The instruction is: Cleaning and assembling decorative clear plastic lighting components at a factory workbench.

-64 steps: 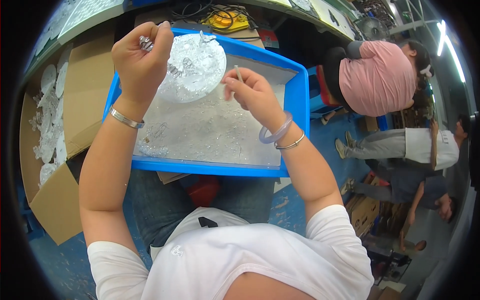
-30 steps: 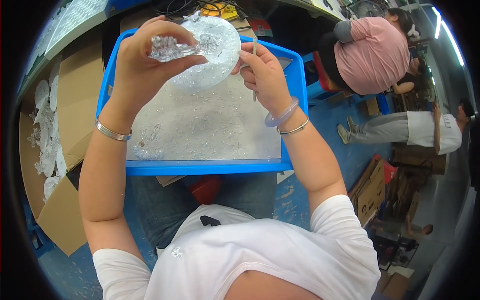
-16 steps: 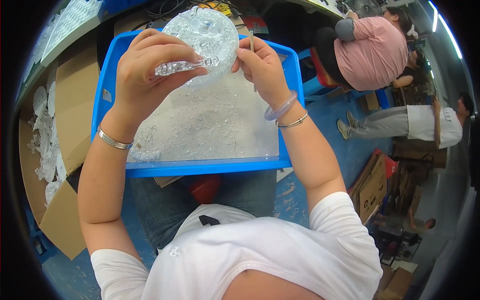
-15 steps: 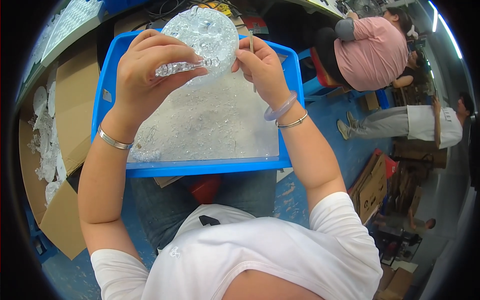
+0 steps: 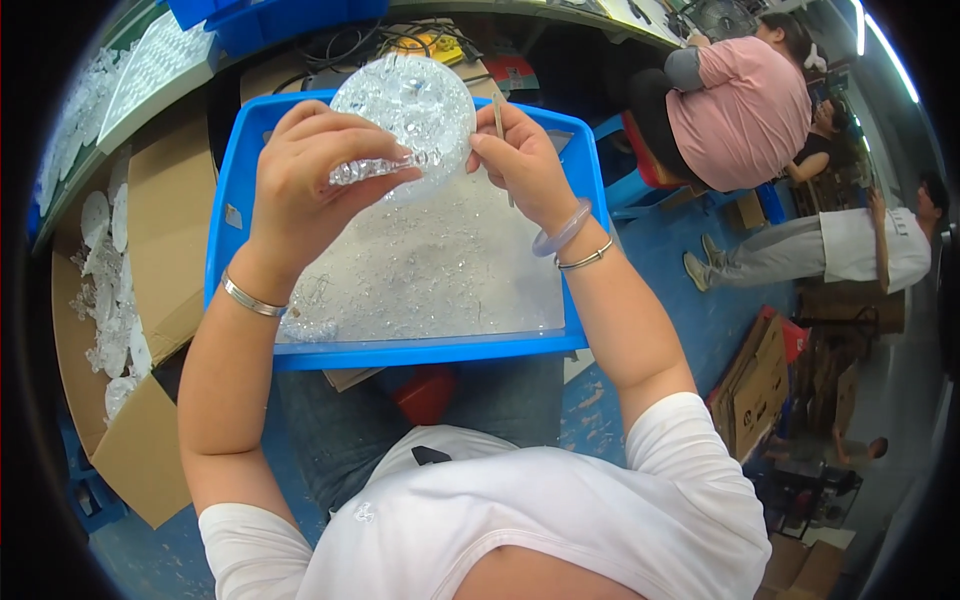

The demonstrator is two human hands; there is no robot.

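Clear, glassy plastic with a bumpy, faceted surface makes up the round disc [image 5: 405, 110] held up over the far end of the blue tray [image 5: 235, 200]. The left hand [image 5: 310, 190] curls around the disc's near-left edge, its grip pressed together on a knobbly clear strip of the same material, thumb under and fingers over. The right hand [image 5: 520, 160] sits at the disc's right edge, its grip pinching a thin pale stick [image 5: 499, 118] upright between thumb and forefinger, the stick's tip just beside the rim. A flat silver bangle [image 5: 250, 296] rings the left wrist; a smooth translucent bangle [image 5: 562, 230] and a thin metal one circle the right. The tray is smooth hard plastic with a raised rim, resting across the person's lap, its floor strewn with small glittering clear fragments [image 5: 420, 280]. To the left, an open brown cardboard box [image 5: 150, 250] holds more pale, lacy round pieces. Far right, another person in a pink top [image 5: 740, 120] sits bent forward, well apart from the tray.
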